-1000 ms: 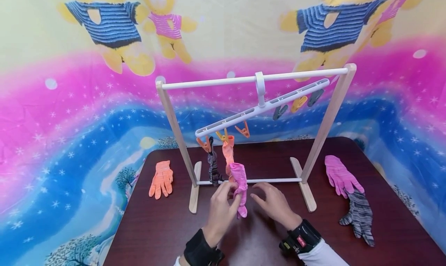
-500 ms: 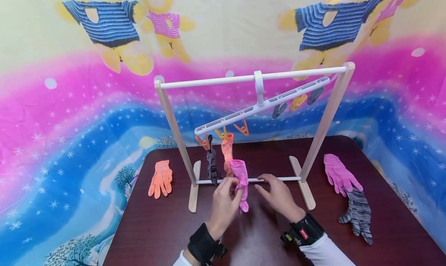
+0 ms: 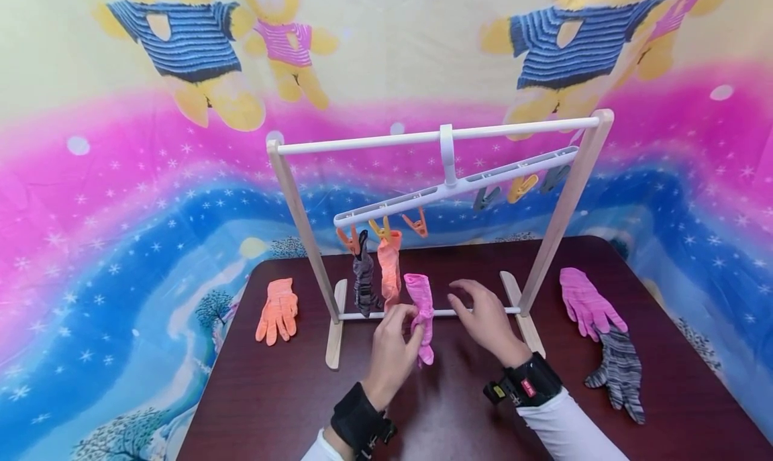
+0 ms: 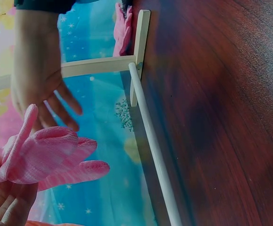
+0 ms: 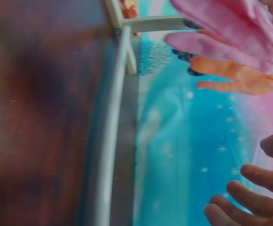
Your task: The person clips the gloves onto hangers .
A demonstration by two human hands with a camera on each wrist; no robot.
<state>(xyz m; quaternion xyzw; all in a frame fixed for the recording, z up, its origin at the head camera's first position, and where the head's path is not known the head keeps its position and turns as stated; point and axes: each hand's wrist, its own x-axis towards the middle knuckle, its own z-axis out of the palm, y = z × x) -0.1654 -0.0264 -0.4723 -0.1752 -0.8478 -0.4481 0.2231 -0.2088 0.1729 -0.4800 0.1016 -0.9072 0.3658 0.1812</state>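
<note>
Pinched between the thumb and fingers of my left hand (image 3: 392,350) is a pink knit glove (image 3: 421,306), upright with its fingers hanging down, as the left wrist view also shows. To its right my right hand (image 3: 488,323) hovers with fingers spread and holds nothing. Behind the pink glove an orange glove (image 3: 390,266) hangs from a yellow clip (image 3: 380,228). Left of it a dark grey glove (image 3: 364,280) hangs from an orange clip (image 3: 347,239). Another orange clip (image 3: 417,223), with nothing in it, hangs above the pink glove.
The white hanger (image 3: 449,187) tilts down to the left from the rack's top bar (image 3: 362,143). Grey and yellow clips (image 3: 522,188) hang at its right. An orange glove (image 3: 278,311) lies left on the table; a pink glove (image 3: 586,303) and a grey glove (image 3: 621,374) lie right.
My right hand has moved right and slightly up, away from the pink glove. The hanger has swung, tilting less, its right end lower. My left hand still holds the pink glove, slightly higher.
</note>
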